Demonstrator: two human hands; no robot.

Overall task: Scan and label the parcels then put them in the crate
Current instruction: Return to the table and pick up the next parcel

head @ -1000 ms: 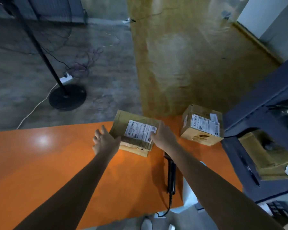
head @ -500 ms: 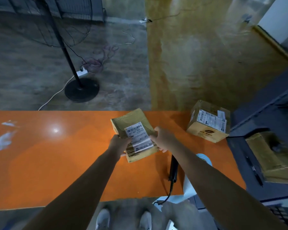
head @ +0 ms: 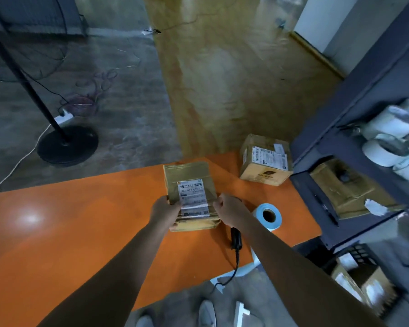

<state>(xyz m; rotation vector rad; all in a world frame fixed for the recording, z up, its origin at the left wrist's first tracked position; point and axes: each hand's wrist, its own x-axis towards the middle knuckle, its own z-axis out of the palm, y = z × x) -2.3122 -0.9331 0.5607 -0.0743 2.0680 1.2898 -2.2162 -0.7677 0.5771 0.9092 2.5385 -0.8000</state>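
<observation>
Left hand (head: pixel 164 210) and right hand (head: pixel 229 210) are gripping the flat parcel (head: pixel 189 175) by its near corners over the orange table (head: pixel 80 232). Since a second ago it is turning lengthwise with the barcode label (head: pixel 193 199) up, probably readying for the handheld scanner (head: pixel 236 238).

Fan stand base (head: pixel 67 147), power strip (head: pixel 64 118), dark shelving (head: pixel 354 109)

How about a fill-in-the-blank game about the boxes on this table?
The left hand and right hand grip a parcel whose white ___ faces up.
The table is coloured ___.
The other parcel sits at the table's far ___ corner.
The label roll beside the scanner is light ___.
Missing words: label, orange, right, blue.
</observation>
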